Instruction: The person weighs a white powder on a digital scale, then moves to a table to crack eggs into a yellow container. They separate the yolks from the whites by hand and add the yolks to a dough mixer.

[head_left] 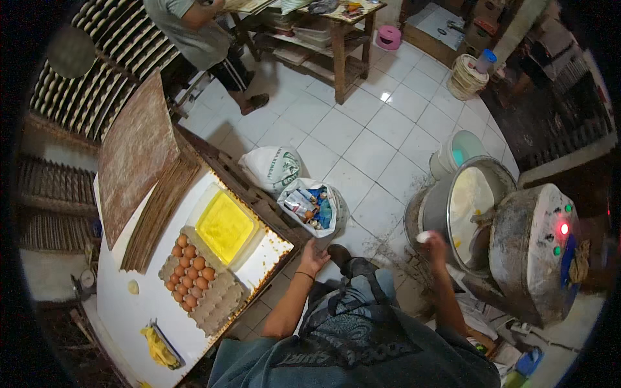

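Observation:
My right hand (432, 246) is raised beside the rim of a large metal mixer bowl (453, 213) holding pale dough, and it grips a small white egg (423, 237) between its fingers. My left hand (313, 257) hangs open at the corner of a white, rust-edged table (123, 310), touching nothing that I can make out. On that table lies a cardboard egg tray (207, 291) with several brown eggs (187, 271) in its left half. A clear tub of yellow liquid (224, 226) stands behind the tray.
The grey mixer housing (533, 252) with a red light and green buttons stands at the right. A white bag of packets (314, 207) and a white sack (275, 167) lie on the tiled floor. Stacked boards (139, 155) lean at the left. Another person (194, 32) stands at a wooden bench (339, 39).

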`<state>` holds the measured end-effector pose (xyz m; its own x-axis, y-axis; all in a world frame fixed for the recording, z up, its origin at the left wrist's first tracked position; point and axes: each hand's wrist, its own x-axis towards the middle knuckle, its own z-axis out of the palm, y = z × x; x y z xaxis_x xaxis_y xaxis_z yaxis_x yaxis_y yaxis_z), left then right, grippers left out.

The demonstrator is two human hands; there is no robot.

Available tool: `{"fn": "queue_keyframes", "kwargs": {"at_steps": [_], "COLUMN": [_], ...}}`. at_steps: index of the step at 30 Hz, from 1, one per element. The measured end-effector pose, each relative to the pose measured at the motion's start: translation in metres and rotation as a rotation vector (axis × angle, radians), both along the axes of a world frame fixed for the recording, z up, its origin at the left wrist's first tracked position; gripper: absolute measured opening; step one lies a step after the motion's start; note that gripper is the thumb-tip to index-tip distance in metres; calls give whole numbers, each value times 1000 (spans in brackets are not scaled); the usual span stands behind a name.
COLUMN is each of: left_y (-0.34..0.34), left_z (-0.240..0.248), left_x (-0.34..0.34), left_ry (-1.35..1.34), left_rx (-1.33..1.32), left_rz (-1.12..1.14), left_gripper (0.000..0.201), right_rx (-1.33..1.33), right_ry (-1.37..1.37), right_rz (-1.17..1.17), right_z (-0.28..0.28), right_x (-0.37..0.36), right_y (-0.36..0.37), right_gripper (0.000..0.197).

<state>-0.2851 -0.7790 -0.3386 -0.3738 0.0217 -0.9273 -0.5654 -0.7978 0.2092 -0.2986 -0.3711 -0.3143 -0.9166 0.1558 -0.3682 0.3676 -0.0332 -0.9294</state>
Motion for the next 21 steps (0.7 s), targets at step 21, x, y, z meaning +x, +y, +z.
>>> {"fn": "queue_keyframes", "kwargs": {"at_steps": [21], "left_y": [-97], "left_z": [214], "left_x": [122], "left_ry": [598], "left_rx": [-513], "left_rz": [-223], "left_gripper": [38], "right_rx": [-74], "right_ry": [-22], "right_rz": [341], "right_z": [80], "right_x": [-100], "right_y": [-339], "right_gripper": [24]}}
